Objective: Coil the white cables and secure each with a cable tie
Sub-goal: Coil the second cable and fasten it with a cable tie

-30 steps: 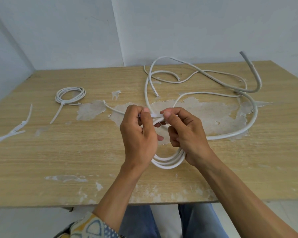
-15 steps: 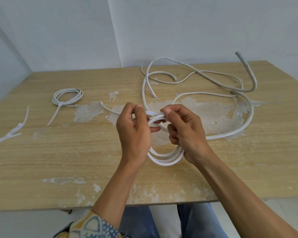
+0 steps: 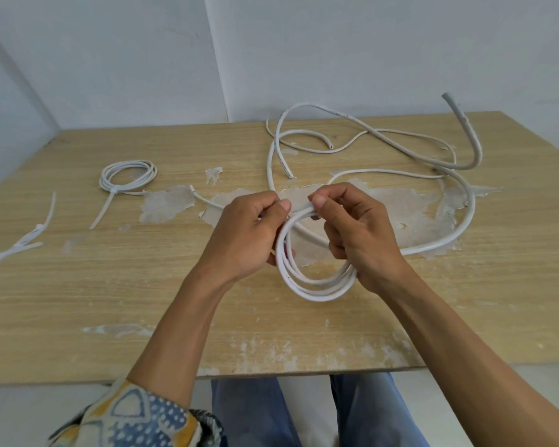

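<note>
— What's changed in the last second?
— Little. The hands have drifted slightly apart. The coil [image 3: 317, 293] hanging between them, above the middle of the bench [image 3: 142, 285], shows more of its loops than before.
— And the fingers?
— The left hand [image 3: 246, 237] is curled at the coil's nine o'clock side, its thumb pinching one end of the cable tie [image 3: 300, 206]. The right hand [image 3: 359, 233] pinches the other end at twelve o'clock, its lower fingers [image 3: 336, 250] wrapped round the loops.
— The rest?
— A tied coil [image 3: 128, 175] lies at ten o'clock and spare ties [image 3: 23, 243] at nine. The loose cable [image 3: 433, 246] sprawls from twelve to three.
— Any writing?
— Faint dark marks along the loose cable, too small to read.
</note>
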